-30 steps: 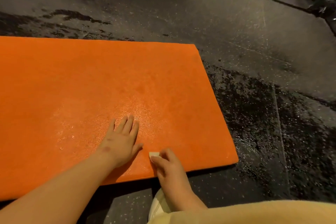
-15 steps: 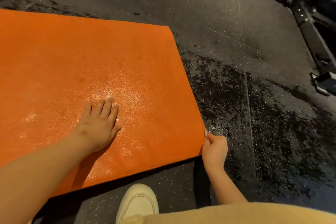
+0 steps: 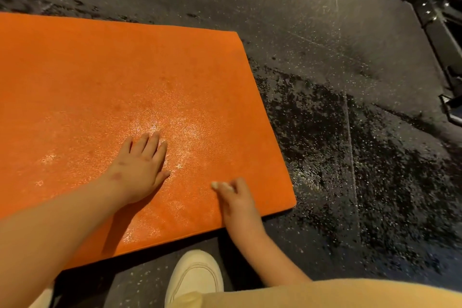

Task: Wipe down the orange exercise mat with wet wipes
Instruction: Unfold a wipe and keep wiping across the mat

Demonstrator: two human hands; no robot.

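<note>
The orange exercise mat (image 3: 105, 77) lies flat on the dark floor and fills the left half of the view, with a wet shine around its middle. My left hand (image 3: 140, 167) rests flat on it, fingers straight and together. My right hand (image 3: 235, 197) is on the mat near its front right corner, fingers curled round a small white wet wipe (image 3: 221, 185). Only a bit of the wipe shows at my fingertips.
Dark speckled rubber flooring (image 3: 350, 157) surrounds the mat, with wet-looking patches to the right. A black metal equipment frame (image 3: 435, 20) stands at the top right. My white shoe (image 3: 195, 280) sits just in front of the mat's near edge.
My right hand has moved left from the mat's right corner edge back onto its surface with the wipe. My left hand stays flat in place.
</note>
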